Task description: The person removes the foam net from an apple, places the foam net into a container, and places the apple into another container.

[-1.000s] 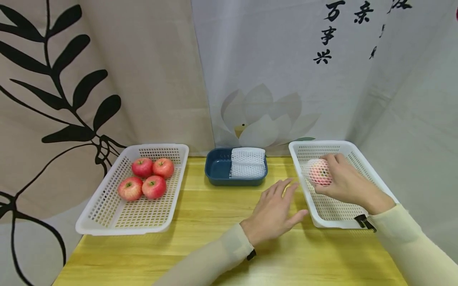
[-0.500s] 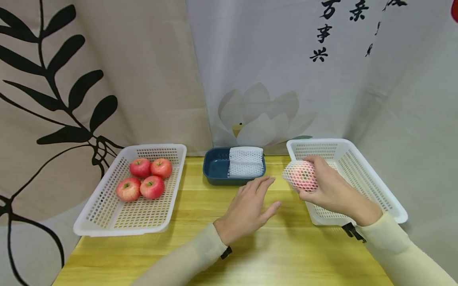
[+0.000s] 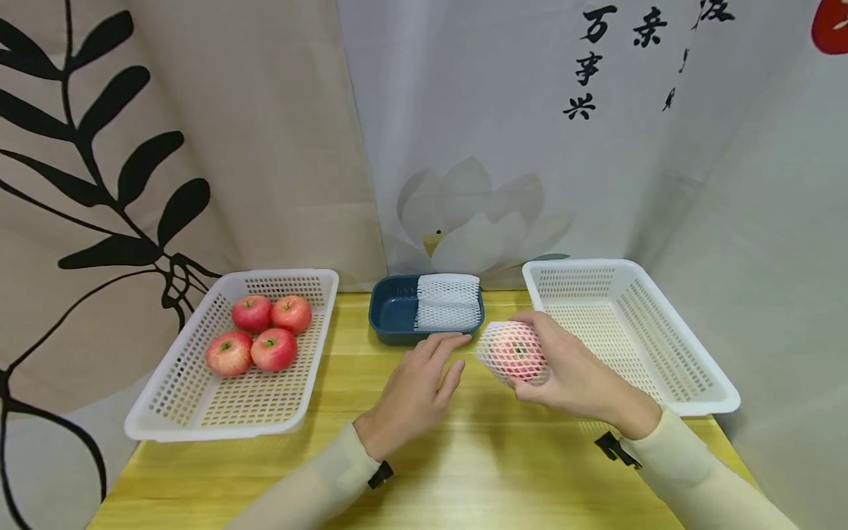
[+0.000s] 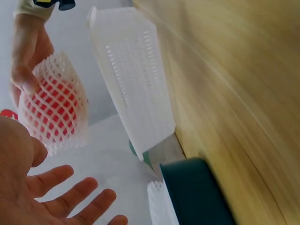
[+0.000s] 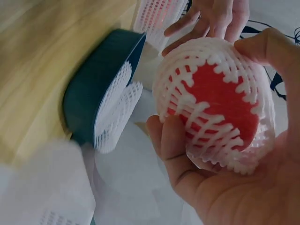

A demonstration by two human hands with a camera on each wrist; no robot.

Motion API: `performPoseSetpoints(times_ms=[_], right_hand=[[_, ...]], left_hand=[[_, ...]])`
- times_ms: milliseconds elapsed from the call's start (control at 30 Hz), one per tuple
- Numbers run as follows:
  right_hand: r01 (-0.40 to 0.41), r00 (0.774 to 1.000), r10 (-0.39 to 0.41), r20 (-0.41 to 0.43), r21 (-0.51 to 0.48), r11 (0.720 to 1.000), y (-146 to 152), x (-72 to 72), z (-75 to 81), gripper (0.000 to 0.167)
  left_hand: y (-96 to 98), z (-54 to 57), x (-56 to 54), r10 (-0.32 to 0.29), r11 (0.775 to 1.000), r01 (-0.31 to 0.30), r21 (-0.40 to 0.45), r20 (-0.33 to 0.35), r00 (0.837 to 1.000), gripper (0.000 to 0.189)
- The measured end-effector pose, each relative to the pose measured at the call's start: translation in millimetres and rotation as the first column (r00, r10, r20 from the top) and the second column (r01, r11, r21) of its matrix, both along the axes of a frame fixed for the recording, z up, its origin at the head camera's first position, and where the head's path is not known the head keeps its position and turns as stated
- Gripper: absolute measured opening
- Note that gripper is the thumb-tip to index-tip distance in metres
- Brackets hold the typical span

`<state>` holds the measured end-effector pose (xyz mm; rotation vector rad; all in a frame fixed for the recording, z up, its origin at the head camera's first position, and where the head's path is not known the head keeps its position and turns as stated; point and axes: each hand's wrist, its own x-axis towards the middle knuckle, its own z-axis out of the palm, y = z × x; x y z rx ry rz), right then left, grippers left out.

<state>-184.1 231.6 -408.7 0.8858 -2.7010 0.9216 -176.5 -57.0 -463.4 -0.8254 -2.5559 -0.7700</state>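
Note:
An apple in a white foam net sleeve (image 3: 515, 353) is gripped by my right hand (image 3: 576, 368), above the table just left of the right basket. The right wrist view shows fingers and thumb curled round the netted apple (image 5: 220, 108), its red skin bare where the net gapes. My left hand (image 3: 414, 394) hovers over the table, fingers extended and holding nothing, a short way left of the apple. In the left wrist view the left hand's fingers (image 4: 70, 197) are spread below the netted apple (image 4: 54, 108), apart from it.
A white basket (image 3: 218, 423) at left holds several bare red apples (image 3: 274, 350). A dark blue tray (image 3: 394, 313) with white foam nets (image 3: 449, 302) stands at the back middle. Another white basket (image 3: 662, 324) sits at right on the wooden table (image 3: 464, 471). Curtains hang behind.
My right hand has lifted the netted apple out of the right basket and carried it left over the table. My left hand has shifted left.

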Motion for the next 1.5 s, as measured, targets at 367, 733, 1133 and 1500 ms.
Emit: performPoseSetpoints(times_ms=[367,733,1133,1500], right_hand=[[-0.126,0.992,0.126,0.003,-0.045,0.991,-24,2.3,-10.5,0.091],[-0.178,0.984,0.177,-0.018,-0.036,0.983,-43,-3.6,-24.2,0.091],[-0.195,0.979,0.197,0.047,-0.037,0.980,-58,-7.3,-32.2,0.103],[-0.212,0.974,0.218,0.068,-0.085,0.973,-67,-7.8,-36.5,0.107]], left_hand=[[-24.0,-3.9,4.5,-0.058,0.991,0.061,0.122,-0.032,0.998,0.036],[-39.7,-5.9,7.5,-0.085,0.983,0.086,0.163,-0.016,0.996,0.033],[-43.9,-3.7,10.8,-0.143,0.979,0.148,0.138,-0.043,0.989,0.059],[-46.4,0.8,10.2,-0.201,0.975,0.198,0.105,0.022,0.979,0.077]])
